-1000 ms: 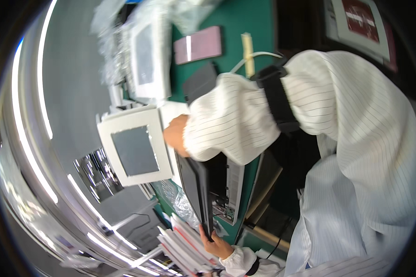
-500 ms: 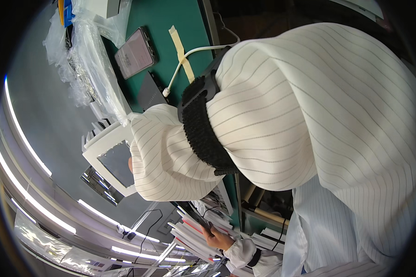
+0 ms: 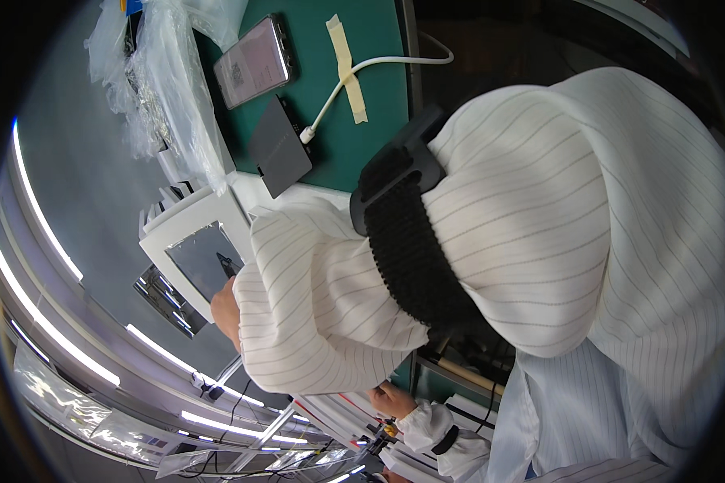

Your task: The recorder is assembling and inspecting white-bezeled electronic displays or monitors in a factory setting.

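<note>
My right arm, in a white pinstriped sleeve with a black strap [image 3: 423,258], fills the middle. Beyond the cuff only the back and knuckles of my right hand [image 3: 227,312] show; its fingers are hidden. It is beside a white frame [image 3: 189,278] with a grey reflective panel [image 3: 195,256]. A small dark pointed thing [image 3: 228,264] shows against that panel, near the fingers. Farther down, my left hand [image 3: 392,400] is closed beside stacked white boards [image 3: 330,410]. My right sleeve covers its fingertips and whatever is in them.
On the green table [image 3: 362,153] lie a phone in a clear case [image 3: 254,63], a dark grey flat piece [image 3: 278,153] and a white cable [image 3: 354,72] under yellowish tape [image 3: 342,56]. Clear plastic wrapping [image 3: 169,88] lies along the far side. Another mirror-like panel [image 3: 169,300] stands beyond the frame.
My right sleeve has shifted right and down in the view, and more of the right hand shows. The dark flat thing at my left hand is now hidden behind the sleeve.
</note>
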{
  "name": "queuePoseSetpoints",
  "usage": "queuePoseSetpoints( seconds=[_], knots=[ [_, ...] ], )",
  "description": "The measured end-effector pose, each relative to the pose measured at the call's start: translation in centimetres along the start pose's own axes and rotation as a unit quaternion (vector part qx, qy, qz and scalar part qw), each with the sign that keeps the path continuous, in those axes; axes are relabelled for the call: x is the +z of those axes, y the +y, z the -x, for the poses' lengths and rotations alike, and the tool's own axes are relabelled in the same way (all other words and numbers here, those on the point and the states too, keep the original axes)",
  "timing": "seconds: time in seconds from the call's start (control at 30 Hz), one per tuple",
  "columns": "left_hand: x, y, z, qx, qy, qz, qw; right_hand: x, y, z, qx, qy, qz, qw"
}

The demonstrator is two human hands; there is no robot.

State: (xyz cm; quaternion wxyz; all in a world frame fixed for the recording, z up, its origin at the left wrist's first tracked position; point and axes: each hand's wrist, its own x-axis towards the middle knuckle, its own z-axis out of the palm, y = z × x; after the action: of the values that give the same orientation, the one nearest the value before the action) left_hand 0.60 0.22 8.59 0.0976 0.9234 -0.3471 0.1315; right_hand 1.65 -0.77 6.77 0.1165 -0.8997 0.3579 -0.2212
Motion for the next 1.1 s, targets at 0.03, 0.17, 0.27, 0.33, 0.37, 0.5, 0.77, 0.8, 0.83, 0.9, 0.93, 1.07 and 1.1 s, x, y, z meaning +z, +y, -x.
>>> queuePoseSetpoints(
  seconds=[0.03,0.17,0.27,0.33,0.37,0.5,0.77,0.8,0.83,0.9,0.93,1.07,1.1],
  knots=[
    [0.1,-0.2,0.2,0.002,0.000,0.000,1.000,-0.2,0.5,-0.2,-0.009,0.000,-0.012,1.000],
    [0.4,0.2,0.5,0.001,-0.005,0.006,1.000,-1.8,5.2,-2.0,-0.048,-0.010,-0.085,0.995],
    [0.6,0.3,0.8,0.005,-0.006,0.008,1.000,-4.1,9.4,-4.6,-0.096,-0.027,-0.204,0.974],
    [0.6,0.3,0.9,0.008,-0.007,0.013,1.000,-6.1,12.4,-6.8,-0.130,-0.051,-0.318,0.938],
    [0.6,0.2,0.9,0.010,-0.005,0.016,1.000,-7.1,13.8,-7.9,-0.144,-0.066,-0.378,0.912],
    [1.3,0.3,1.5,0.020,0.003,0.038,0.999,-11.0,18.2,-11.9,-0.185,-0.130,-0.573,0.788],
    [8.0,-0.5,3.6,0.048,0.081,0.122,0.988,-8.0,17.8,-13.4,-0.136,-0.159,-0.591,0.779],
    [8.7,-0.5,3.7,0.029,0.110,0.122,0.986,-7.5,18.8,-13.5,-0.179,-0.220,-0.510,0.812],
    [9.2,-0.6,3.6,-0.060,0.154,0.091,0.982,-5.6,18.3,-12.9,-0.189,-0.221,-0.426,0.856],
    [10.4,-4.8,3.5,-0.062,0.302,0.110,0.945,-3.6,16.8,-11.8,-0.228,-0.269,-0.367,0.861],
    [10.9,-5.3,3.7,-0.063,0.283,0.084,0.953,-3.1,17.6,-11.4,-0.235,-0.294,-0.313,0.872],
    [11.5,-4.6,3.3,-0.072,0.281,0.132,0.948,-1.2,16.5,-10.3,-0.261,-0.319,-0.231,0.882],
    [11.7,-4.3,3.1,-0.081,0.256,0.151,0.951,-1.1,16.4,-10.2,-0.265,-0.322,-0.219,0.882]
  ],
)
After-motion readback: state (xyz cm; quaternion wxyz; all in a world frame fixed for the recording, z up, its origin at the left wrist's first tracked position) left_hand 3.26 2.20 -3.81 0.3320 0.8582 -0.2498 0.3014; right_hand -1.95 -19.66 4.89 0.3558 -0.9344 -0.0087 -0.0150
